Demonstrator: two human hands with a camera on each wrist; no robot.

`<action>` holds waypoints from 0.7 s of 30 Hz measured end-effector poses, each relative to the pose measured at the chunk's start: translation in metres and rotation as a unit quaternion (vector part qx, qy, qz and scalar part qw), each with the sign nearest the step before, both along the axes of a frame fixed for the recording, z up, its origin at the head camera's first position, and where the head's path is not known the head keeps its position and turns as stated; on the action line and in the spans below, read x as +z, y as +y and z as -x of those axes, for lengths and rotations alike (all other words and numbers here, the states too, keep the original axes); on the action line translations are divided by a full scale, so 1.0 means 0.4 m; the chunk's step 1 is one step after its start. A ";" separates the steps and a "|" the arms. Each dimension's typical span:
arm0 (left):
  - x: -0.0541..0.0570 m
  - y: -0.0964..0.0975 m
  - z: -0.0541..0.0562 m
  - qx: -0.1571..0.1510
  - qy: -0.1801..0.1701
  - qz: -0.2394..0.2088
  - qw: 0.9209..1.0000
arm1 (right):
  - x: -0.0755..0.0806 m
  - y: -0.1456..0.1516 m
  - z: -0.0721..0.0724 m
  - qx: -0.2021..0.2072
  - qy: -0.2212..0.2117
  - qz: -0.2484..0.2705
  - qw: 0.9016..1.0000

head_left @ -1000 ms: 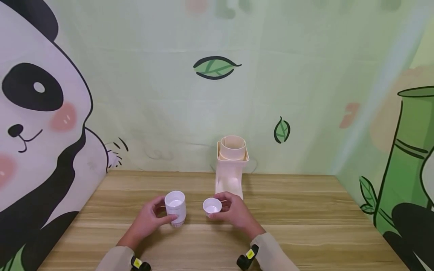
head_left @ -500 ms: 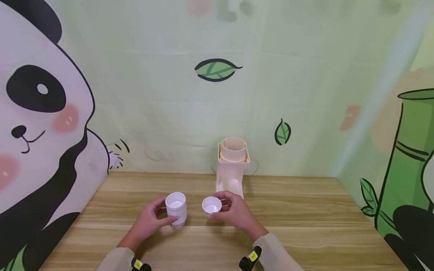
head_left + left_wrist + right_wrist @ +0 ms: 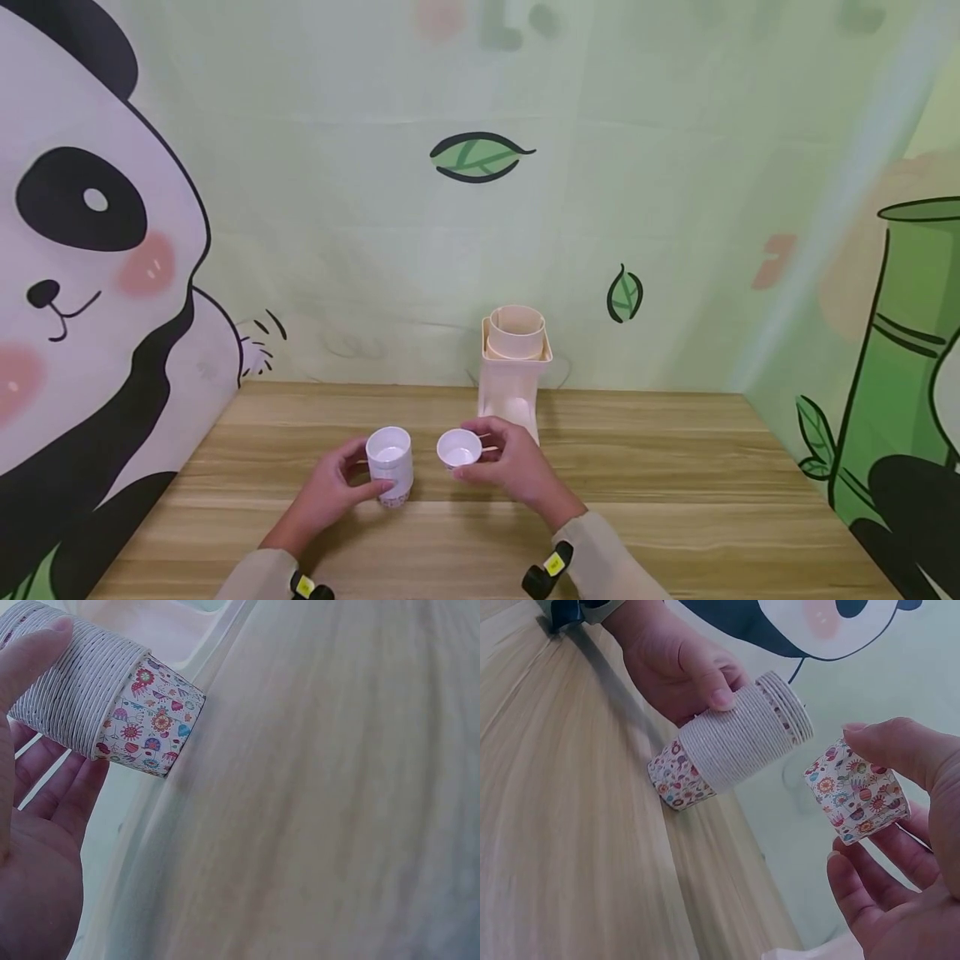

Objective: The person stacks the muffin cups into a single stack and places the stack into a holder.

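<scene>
My left hand (image 3: 336, 482) grips a tall stack of nested paper cups (image 3: 390, 467), thumb in front and fingers behind. The stack stands nearly upright, mouth up; the left wrist view shows many white rims and a colourful flower print on the lowest cup (image 3: 154, 724). To its right, my right hand (image 3: 517, 468) pinches a single small paper cup (image 3: 459, 450) by its side, between thumb and fingers. That cup (image 3: 859, 791) bears the same print and is held above the table, apart from the stack. Its white inside faces up in the head view.
Behind my right hand, a pale pink stand (image 3: 510, 387) with a round sleeve (image 3: 517, 333) on top stands near the table's back edge. The wooden table (image 3: 645, 500) meets a printed green backdrop (image 3: 337, 208) at the back.
My right hand has shifted a little left and up with the single cup, bringing it nearer the stack. My left hand and the stack stay about where they were.
</scene>
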State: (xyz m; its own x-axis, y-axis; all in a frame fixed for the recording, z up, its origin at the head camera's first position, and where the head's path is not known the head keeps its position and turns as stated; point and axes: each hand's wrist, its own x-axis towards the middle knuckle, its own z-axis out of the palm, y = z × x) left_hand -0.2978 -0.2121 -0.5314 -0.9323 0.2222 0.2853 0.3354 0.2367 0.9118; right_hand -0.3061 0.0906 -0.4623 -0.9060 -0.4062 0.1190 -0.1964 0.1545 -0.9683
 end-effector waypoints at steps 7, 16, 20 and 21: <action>0.001 0.000 -0.002 0.005 -0.003 0.008 1.000 | 0.011 -0.023 0.004 0.002 0.023 0.002 1.000; 0.000 0.000 0.001 0.006 0.002 0.012 1.000 | 0.026 -0.061 0.010 0.003 0.037 0.003 0.999; 0.002 0.000 0.002 0.004 0.005 0.009 1.000 | 0.029 -0.078 0.016 0.004 0.048 0.006 0.999; 0.002 0.001 0.002 0.003 0.006 0.008 1.000 | 0.030 -0.083 0.018 0.005 0.051 0.006 0.999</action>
State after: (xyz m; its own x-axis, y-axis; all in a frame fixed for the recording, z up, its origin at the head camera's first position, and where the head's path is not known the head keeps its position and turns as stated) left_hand -0.2985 -0.2118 -0.5305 -0.9304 0.2207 0.2927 0.3445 0.2532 0.9040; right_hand -0.3134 0.0574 -0.4505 -0.8846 -0.4136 0.2157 -0.2964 0.1413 -0.9446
